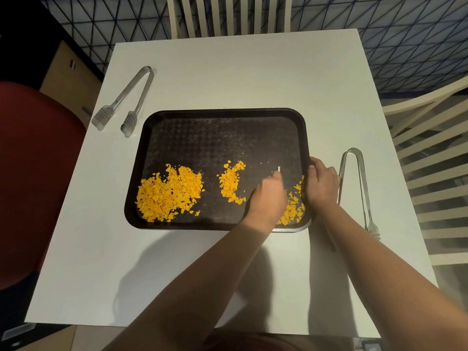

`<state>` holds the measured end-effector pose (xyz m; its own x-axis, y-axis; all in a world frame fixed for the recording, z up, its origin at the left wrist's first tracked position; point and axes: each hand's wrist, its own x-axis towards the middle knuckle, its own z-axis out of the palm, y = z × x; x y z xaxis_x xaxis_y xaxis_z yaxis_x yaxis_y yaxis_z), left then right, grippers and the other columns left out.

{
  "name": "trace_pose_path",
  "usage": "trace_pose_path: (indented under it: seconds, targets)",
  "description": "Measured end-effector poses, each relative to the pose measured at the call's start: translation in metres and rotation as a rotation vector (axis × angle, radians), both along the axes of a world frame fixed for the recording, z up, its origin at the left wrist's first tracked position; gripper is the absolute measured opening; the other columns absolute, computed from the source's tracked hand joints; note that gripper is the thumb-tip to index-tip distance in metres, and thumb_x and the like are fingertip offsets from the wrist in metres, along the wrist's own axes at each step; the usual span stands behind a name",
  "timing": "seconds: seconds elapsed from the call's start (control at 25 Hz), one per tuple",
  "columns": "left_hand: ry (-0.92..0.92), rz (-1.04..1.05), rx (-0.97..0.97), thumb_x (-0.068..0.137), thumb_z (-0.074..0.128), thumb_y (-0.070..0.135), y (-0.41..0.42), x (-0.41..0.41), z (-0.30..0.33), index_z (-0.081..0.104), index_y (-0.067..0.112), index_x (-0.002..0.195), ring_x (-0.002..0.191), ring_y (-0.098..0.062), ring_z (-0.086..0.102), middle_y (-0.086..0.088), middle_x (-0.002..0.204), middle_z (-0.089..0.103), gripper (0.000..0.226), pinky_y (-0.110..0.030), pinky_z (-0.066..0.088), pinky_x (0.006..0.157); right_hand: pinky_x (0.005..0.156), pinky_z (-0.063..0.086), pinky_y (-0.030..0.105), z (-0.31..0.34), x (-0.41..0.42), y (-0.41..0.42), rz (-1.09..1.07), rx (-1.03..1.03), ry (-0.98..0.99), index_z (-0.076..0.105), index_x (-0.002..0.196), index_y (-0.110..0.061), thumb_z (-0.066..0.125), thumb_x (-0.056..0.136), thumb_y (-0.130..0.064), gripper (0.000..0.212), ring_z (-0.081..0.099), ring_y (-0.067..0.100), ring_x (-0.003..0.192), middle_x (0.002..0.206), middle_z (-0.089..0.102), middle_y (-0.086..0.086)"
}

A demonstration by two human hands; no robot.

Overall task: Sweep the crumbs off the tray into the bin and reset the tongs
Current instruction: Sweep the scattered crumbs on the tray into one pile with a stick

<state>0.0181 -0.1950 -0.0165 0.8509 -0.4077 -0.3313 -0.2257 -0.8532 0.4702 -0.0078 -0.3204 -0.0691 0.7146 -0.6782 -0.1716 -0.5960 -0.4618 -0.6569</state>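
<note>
A black tray (228,115) lies on the white table (228,72). Orange crumbs sit in its near half: a big heap (169,193) at the left, a smaller curved patch (230,183) in the middle, and more (295,209) by the right rim. My left hand (268,196) hovers over the tray between the middle and right crumbs, closed on a small thin white piece (278,168) that sticks out above the fingers. My right hand (321,183) grips the tray's right rim. One pair of clear tongs (126,102) lies far left of the tray, another (359,188) just right of my right hand.
A large red rounded object (38,173) stands beside the table's left edge. Pale slatted chairs stand at the far side (228,16) and at the right (430,148). A dark patterned floor lies beyond the table.
</note>
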Motion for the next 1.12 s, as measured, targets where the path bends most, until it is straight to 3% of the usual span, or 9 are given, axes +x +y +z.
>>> trace_pose_path:
  seconds: [0.24, 0.36, 0.64, 0.88, 1.0, 1.12]
  targets:
    - [-0.004, 0.090, 0.163, 0.096, 0.037, 0.003, 0.038, 0.004, -0.016, 0.045, 0.003, 0.121, 0.094, -0.026, 0.065, -0.012, 0.106, 0.063, 0.027, -0.032, 0.052, 0.075, 0.100, 0.033, 0.042, 0.001, 0.000, 0.000, -0.004, 0.021, 0.000, 0.050, 0.134, -0.020, 0.032, 0.099, -0.022, 0.039, 0.042, 0.039, 0.117, 0.114, 0.053, 0.026]
    - [0.014, 0.215, 0.102, 0.097, 0.038, 0.010, 0.054, 0.004, -0.013, 0.046, 0.004, 0.120, 0.096, -0.030, 0.064, -0.014, 0.104, 0.064, 0.025, -0.035, 0.051, 0.077, 0.101, 0.032, 0.042, 0.001, 0.000, 0.000, -0.004, 0.015, 0.001, 0.050, 0.133, -0.019, 0.032, 0.099, -0.022, 0.039, 0.042, 0.039, 0.117, 0.113, 0.054, 0.026]
    - [-0.008, -0.037, -0.023, 0.095, 0.041, 0.007, -0.006, 0.009, -0.004, 0.047, 0.004, 0.115, 0.090, -0.037, 0.063, -0.018, 0.102, 0.063, 0.021, -0.043, 0.050, 0.071, 0.101, 0.033, 0.042, 0.003, -0.001, 0.001, -0.010, 0.022, 0.005, 0.050, 0.134, -0.019, 0.032, 0.100, -0.022, 0.039, 0.042, 0.039, 0.118, 0.116, 0.053, 0.026]
    - [-0.030, 0.158, 0.057, 0.095, 0.040, 0.001, 0.022, 0.026, -0.013, 0.045, 0.003, 0.121, 0.089, -0.029, 0.066, -0.015, 0.101, 0.065, 0.026, -0.034, 0.052, 0.068, 0.100, 0.032, 0.043, 0.004, 0.000, 0.000, 0.002, 0.011, -0.009, 0.051, 0.133, -0.017, 0.032, 0.100, -0.021, 0.038, 0.042, 0.039, 0.117, 0.113, 0.054, 0.027]
    - [-0.042, 0.283, 0.008, 0.095, 0.038, 0.002, 0.035, 0.022, -0.012, 0.046, 0.002, 0.123, 0.087, -0.029, 0.066, -0.014, 0.095, 0.066, 0.029, -0.032, 0.049, 0.065, 0.100, 0.032, 0.042, 0.004, 0.000, 0.001, -0.005, 0.016, -0.007, 0.051, 0.133, -0.018, 0.032, 0.100, -0.021, 0.038, 0.042, 0.040, 0.116, 0.112, 0.054, 0.027]
    - [-0.060, 0.159, -0.008, 0.096, 0.039, 0.007, 0.011, 0.019, -0.008, 0.048, 0.004, 0.117, 0.086, -0.030, 0.065, -0.015, 0.096, 0.064, 0.023, -0.037, 0.051, 0.067, 0.099, 0.031, 0.041, 0.005, 0.000, 0.001, -0.003, 0.017, -0.006, 0.051, 0.133, -0.018, 0.033, 0.099, -0.020, 0.038, 0.041, 0.040, 0.117, 0.111, 0.054, 0.028]
